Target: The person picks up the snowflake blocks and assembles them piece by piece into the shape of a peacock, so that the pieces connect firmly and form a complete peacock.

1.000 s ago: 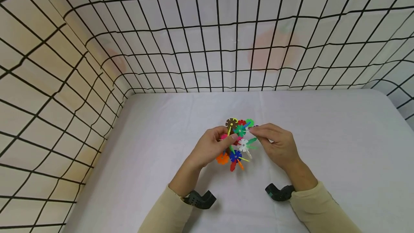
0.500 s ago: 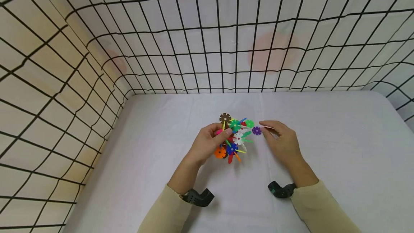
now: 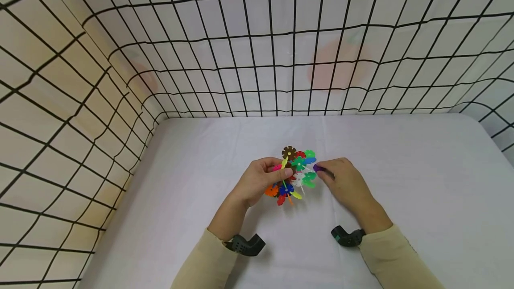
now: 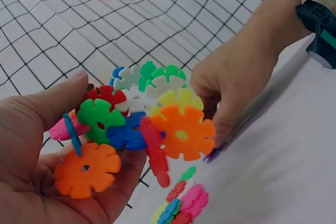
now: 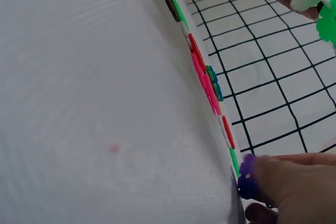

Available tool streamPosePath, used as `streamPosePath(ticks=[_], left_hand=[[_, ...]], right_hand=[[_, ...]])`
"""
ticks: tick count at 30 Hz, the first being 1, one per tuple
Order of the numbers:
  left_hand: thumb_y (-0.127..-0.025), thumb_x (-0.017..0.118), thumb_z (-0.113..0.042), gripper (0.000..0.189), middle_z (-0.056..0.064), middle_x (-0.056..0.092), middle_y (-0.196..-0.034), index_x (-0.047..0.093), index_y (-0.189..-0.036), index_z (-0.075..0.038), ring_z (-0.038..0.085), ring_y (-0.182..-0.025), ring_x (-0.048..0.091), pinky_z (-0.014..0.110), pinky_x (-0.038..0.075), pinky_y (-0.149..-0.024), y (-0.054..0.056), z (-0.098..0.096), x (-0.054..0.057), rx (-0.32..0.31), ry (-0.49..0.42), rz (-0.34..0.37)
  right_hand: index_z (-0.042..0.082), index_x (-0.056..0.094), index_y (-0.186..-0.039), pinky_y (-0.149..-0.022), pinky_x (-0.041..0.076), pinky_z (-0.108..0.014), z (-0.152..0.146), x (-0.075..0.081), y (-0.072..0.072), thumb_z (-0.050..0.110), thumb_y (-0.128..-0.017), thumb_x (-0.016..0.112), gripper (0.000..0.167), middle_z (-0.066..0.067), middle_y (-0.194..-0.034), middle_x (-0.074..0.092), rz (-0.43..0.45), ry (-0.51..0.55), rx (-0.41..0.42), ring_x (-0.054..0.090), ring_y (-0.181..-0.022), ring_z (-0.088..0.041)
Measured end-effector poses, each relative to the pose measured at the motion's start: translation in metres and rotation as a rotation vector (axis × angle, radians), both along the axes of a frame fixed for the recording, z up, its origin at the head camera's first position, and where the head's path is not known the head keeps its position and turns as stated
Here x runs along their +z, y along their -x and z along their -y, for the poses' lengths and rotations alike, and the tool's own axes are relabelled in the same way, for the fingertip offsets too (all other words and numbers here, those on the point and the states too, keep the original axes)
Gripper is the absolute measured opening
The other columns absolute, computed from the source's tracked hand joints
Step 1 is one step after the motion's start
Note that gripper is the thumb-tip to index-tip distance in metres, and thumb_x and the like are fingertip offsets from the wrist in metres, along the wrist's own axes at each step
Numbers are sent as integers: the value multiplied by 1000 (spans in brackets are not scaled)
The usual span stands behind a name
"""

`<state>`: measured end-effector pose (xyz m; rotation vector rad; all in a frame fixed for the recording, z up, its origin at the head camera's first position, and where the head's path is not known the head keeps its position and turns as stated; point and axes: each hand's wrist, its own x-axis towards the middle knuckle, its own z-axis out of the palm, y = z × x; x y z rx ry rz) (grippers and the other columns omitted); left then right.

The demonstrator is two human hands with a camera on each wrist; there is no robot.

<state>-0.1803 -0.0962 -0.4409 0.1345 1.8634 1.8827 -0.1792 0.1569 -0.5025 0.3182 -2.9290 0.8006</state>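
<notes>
Disc cluster (image 3: 298,179) was gripped by left hand (image 3: 257,181); purple disc (image 3: 317,168) was pinched by right hand (image 3: 347,183), near cluster's three-o'clock side in head view.

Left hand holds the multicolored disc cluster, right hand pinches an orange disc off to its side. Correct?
Wrong color: the disc pinched by the right hand is purple, as the right wrist view shows. The left hand does hold the multicolored cluster.
</notes>
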Motion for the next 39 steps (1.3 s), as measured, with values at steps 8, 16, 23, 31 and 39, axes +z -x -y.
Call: streamPosePath(ticks=[8,16,23,31,39], left_hand=[[-100,67,-29,35,-3,74,-88,69,-116,1,10,-79,71,23,58,-76,1,4,1,-39,2,22],[-98,69,-26,25,-3,73,-82,70,-103,-1,9,-71,69,21,56,-68,3,6,0,-82,36,47],[-101,64,-25,25,-4,72,-79,70,-97,-1,9,-69,68,22,56,-66,3,7,0,-128,11,60],[-99,66,-20,22,-5,73,-78,72,-96,2,8,-71,69,23,58,-69,1,7,1,-136,-16,35],[-97,68,-19,24,-4,72,-77,71,-98,5,7,-70,67,21,55,-66,0,8,5,-174,41,11]], right_hand=[[9,69,-121,-76,61,-40,-3,10,-1,22,-107,54,25,-12,-107,75,90,199,-73,71,-90,-24],[-3,59,-128,-76,62,-23,-7,33,-5,11,-104,58,27,-12,-107,67,194,759,35,75,-81,-9],[-11,63,-119,-78,63,-30,-6,40,-9,3,-101,60,23,11,-100,73,125,848,253,77,-87,-13],[-2,74,-110,-80,59,-19,-3,42,-11,-9,-97,60,20,8,-103,71,8,744,380,69,-90,-4],[7,78,-113,-83,55,-12,0,52,-17,-9,-96,61,29,-4,-109,72,-98,536,371,65,-97,0]])
